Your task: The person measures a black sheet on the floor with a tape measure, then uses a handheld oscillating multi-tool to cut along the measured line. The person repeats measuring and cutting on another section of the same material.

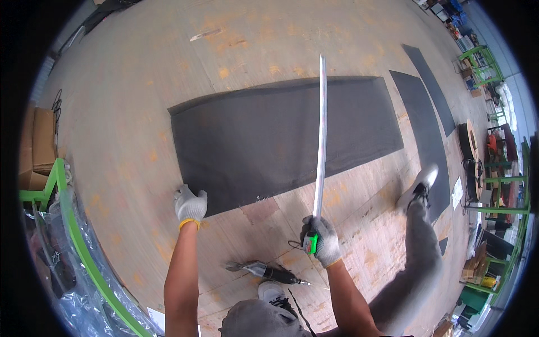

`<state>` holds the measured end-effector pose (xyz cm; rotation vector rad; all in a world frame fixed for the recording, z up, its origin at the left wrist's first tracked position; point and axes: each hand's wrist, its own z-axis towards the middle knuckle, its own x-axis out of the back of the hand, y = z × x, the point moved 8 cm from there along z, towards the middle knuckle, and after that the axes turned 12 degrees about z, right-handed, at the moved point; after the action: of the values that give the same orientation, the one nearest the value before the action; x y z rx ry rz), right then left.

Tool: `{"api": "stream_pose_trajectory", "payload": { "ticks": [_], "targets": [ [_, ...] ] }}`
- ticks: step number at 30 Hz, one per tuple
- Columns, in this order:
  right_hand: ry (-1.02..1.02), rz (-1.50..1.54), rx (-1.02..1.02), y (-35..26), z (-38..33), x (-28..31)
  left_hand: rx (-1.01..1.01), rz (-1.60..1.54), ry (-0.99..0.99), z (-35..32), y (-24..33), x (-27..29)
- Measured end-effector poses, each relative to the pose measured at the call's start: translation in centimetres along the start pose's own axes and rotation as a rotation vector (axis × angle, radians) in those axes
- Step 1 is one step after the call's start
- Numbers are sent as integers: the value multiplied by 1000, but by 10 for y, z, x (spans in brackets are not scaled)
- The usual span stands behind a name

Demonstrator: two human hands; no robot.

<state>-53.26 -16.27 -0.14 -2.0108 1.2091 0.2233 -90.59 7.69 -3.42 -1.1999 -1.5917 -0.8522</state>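
A large dark sheet (269, 129) lies on the wooden floor in front of me. My left hand (190, 204), in a white knit glove with a yellow cuff, is at the sheet's near left corner; its fingers are curled and the fingertips are hidden. My right hand (325, 238), in a white glove with dark fingers, is closed around a tape measure (313, 244) with a green part and a black strap. From it the long silvery blade (322, 135) reaches out across the sheet and past its far edge. A power tool (272, 273) with a dark grip lies by my foot.
Two narrow dark strips (421, 118) lie to the right, one beside my outstretched leg (421, 241). Green racks (508, 210) with mixed goods line the right. A green frame (84, 247) with clear plastic wrap and cardboard boxes (42, 140) stand at left.
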Motion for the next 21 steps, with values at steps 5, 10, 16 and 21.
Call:
{"api": "stream_pose_trajectory", "payload": {
  "ticks": [5,10,16,21],
  "targets": [
    [46,-50,22,15,13,6,-114,80,79,13,28,38],
    [70,1,-5,23,15,27,-385,108,146,52,126,66],
    [151,-160,-76,16,11,56,-527,172,124,103,253,81],
    [211,-80,-33,7,27,57,-577,251,131,125,326,99]
  ]
}}
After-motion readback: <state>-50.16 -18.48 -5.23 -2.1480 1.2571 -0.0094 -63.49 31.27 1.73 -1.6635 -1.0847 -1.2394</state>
